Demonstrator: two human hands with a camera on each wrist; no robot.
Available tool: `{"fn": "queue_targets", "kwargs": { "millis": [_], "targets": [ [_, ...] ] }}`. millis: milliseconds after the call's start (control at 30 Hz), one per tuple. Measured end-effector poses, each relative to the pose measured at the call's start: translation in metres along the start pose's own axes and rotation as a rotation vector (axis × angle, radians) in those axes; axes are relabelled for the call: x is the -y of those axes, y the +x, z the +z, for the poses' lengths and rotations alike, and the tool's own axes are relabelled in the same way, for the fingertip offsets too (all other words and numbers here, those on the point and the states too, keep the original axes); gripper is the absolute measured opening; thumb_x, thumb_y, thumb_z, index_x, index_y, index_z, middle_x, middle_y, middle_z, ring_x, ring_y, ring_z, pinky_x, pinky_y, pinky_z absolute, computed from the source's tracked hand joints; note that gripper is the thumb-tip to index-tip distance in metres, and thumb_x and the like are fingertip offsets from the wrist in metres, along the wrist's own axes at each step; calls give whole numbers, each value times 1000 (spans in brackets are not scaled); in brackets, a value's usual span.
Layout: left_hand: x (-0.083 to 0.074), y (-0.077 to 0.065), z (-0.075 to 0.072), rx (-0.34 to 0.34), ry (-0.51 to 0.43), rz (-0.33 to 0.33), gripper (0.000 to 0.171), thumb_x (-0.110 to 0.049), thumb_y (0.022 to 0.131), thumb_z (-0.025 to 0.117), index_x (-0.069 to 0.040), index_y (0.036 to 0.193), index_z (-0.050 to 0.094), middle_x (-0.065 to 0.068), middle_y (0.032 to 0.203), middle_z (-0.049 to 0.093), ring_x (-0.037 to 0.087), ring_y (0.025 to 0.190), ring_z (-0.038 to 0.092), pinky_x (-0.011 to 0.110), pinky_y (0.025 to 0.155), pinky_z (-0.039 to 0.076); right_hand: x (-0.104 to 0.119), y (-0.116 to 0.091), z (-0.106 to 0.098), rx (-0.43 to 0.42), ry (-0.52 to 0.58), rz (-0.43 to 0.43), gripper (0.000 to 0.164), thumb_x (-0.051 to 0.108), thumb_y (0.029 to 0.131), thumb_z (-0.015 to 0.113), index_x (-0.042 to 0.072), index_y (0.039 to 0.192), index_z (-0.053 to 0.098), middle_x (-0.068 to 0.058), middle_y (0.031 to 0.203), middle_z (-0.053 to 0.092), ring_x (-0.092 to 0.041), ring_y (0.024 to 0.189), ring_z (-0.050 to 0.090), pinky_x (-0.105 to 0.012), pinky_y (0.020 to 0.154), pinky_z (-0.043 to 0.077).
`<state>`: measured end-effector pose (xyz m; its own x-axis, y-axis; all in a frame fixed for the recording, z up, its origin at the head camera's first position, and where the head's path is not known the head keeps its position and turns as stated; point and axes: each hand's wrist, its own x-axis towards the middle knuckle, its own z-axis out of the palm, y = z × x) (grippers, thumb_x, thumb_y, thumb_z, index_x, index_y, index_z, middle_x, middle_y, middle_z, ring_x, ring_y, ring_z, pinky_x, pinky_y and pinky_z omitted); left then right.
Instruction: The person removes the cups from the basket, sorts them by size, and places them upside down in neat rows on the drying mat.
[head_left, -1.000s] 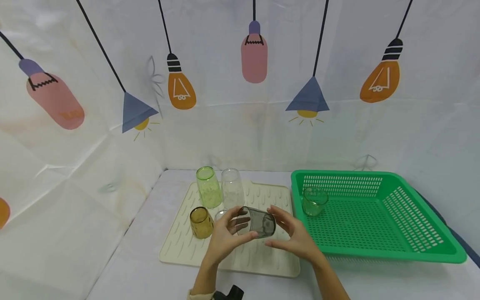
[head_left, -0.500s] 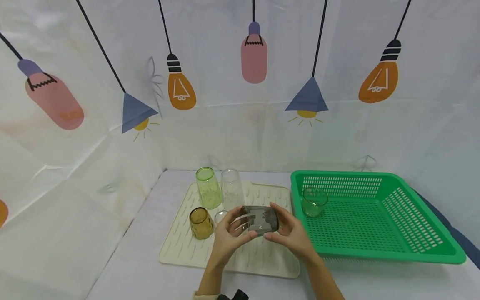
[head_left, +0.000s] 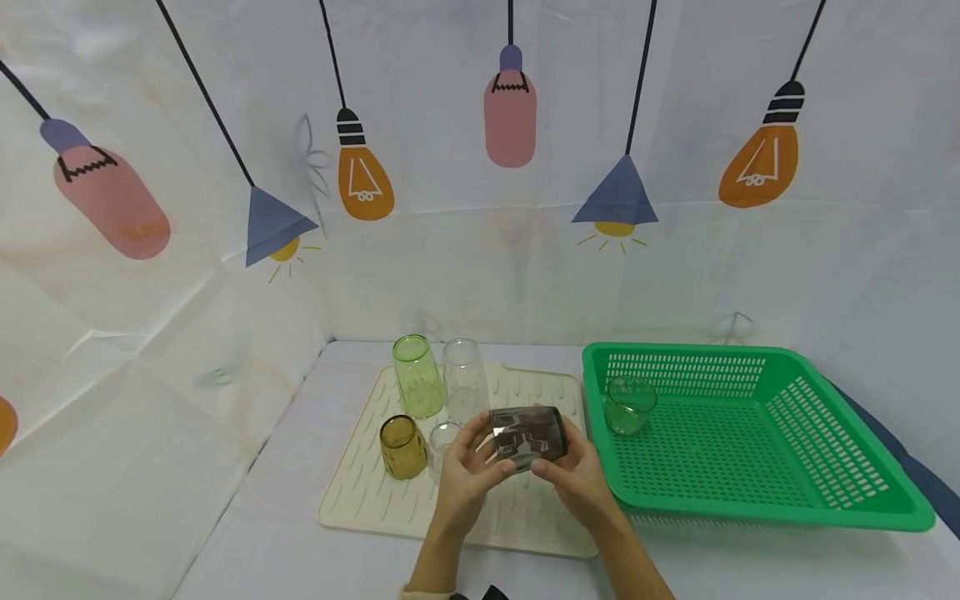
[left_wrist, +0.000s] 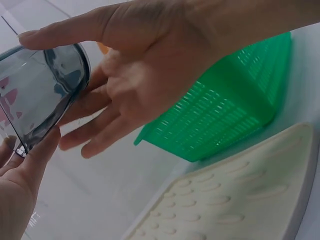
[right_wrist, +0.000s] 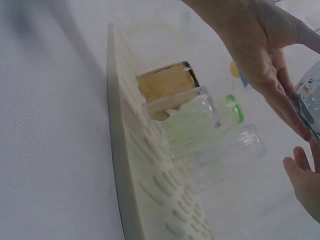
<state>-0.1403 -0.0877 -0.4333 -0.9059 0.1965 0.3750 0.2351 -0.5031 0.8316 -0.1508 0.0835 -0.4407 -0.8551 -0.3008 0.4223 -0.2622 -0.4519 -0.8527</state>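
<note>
A smoky grey drinking glass (head_left: 528,435) is held on its side above the mat, its length running left to right. My left hand (head_left: 467,479) holds its left end, thumb along the near side and fingers behind. At the other end, my right hand (head_left: 581,483) grips it with the thumb low in front and the fingers mostly hidden behind the glass. The left wrist view shows the grey glass (left_wrist: 35,95) between both hands. In the right wrist view the same glass (right_wrist: 309,100) is cut off by the frame edge.
A cream drying mat (head_left: 360,500) bears an amber glass (head_left: 403,447), a green glass (head_left: 417,379), a tall clear glass (head_left: 465,379) and a shorter clear glass (head_left: 441,446), partly behind my left hand. To the right, a green basket (head_left: 765,504) contains a greenish glass (head_left: 630,407).
My right hand has closed in from the right and taken hold of the grey glass. The glass has turned and shifted slightly right, with the left hand following.
</note>
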Motion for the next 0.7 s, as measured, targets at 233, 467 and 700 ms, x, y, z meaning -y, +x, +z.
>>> {"fn": "queue_targets", "kwargs": {
  "millis": [233, 467, 700],
  "targets": [
    [0, -1, -7, 66, 91, -47, 91, -19, 81, 75, 19, 139, 17, 30, 136, 39, 28, 125, 48, 32, 99, 46, 3, -1, -1, -24, -8, -14, 51, -4, 82, 65, 11, 128, 47, 0, 122, 56, -11, 109, 56, -24, 90, 50],
    [-5, -6, -17, 86, 347, -14, 71, -13, 84, 71, 13, 137, 33, 35, 131, 43, 47, 121, 46, 37, 94, 49, 5, 0, -6, -54, 22, -11, 47, -8, 84, 60, 10, 125, 46, -1, 121, 55, -11, 110, 56, -24, 92, 49],
    [-24, -21, -37, 104, 584, -73, 51, -4, 84, 68, 5, 130, 48, 24, 120, 57, 39, 108, 58, 33, 82, 56, 8, 1, -6, -147, -40, 71, 48, -8, 80, 63, 2, 123, 44, -3, 117, 57, -12, 107, 58, -23, 90, 50]
  ]
}}
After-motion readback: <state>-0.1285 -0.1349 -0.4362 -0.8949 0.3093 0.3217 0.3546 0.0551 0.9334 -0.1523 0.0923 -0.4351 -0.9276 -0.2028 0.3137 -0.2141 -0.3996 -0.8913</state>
